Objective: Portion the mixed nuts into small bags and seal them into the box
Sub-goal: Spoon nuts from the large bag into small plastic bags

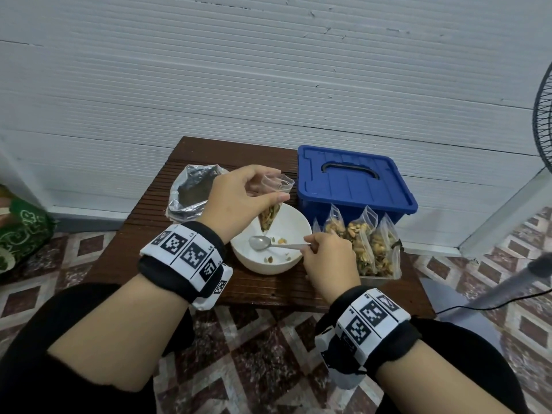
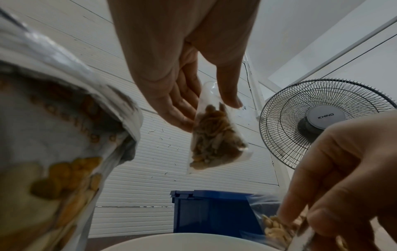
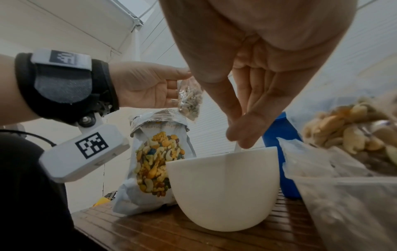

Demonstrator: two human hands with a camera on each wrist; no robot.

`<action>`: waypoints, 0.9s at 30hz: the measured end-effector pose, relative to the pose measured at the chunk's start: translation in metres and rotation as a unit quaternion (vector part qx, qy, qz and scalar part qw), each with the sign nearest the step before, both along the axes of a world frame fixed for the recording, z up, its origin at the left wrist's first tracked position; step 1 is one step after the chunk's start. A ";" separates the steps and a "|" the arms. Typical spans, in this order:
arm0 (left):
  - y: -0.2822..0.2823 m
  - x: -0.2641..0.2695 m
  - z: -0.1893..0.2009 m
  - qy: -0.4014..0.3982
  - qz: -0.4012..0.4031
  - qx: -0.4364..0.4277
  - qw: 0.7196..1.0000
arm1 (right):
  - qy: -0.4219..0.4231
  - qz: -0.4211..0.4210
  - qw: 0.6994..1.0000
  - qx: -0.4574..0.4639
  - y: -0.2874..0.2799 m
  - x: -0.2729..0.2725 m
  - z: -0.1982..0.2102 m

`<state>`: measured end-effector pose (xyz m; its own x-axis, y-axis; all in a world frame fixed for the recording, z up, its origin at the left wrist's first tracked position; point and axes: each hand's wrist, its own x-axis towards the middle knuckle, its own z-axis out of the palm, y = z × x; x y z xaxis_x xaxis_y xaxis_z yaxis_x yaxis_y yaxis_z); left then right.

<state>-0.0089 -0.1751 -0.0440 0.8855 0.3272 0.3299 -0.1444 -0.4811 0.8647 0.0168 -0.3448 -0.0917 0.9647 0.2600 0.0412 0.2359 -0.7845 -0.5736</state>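
Pinching the small bag [image 1: 270, 212] near its open mouth, your left hand [image 1: 239, 201] holds it over the bowl [image 1: 294, 258] — nuts fill its lower point, which hangs just above the spoon [image 1: 263, 242]. Your right hand [image 1: 330, 262] grips the spoon's handle at the bowl's right rim, with the spoon's scoop down inside the bowl among a few loose nuts [image 1: 280, 241]. Right of the bowl, filled bags [image 1: 363, 243] stand upright in a clear tray [image 1: 397, 271]. Behind them sits the blue box [image 1: 355, 182] with its lid on. At the far left of the surface [image 1: 155, 252] stands the foil nut pouch [image 1: 192, 192] — top open. A fan [image 2: 322, 122] stands to the right.
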 end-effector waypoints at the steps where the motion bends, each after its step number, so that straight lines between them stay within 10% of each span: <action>1: 0.000 -0.001 0.000 0.000 0.000 0.003 1.000 | 0.002 0.002 1.000 -0.008 -0.001 0.000 -0.001; 16: -0.016 0.003 -0.002 0.007 -0.019 0.029 0.999 | 0.010 0.036 0.999 0.022 -0.015 0.000 0.017; 27: -0.056 0.027 0.000 -0.033 -0.036 -0.084 0.995 | -0.040 -0.148 0.944 0.291 -0.065 0.029 0.031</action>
<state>0.0181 -0.2308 -0.0441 0.8867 0.3191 0.3347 -0.2334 -0.3160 0.9196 0.0459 -0.4096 -0.0611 0.9794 -0.1103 0.1691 0.1155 -0.3807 -0.9175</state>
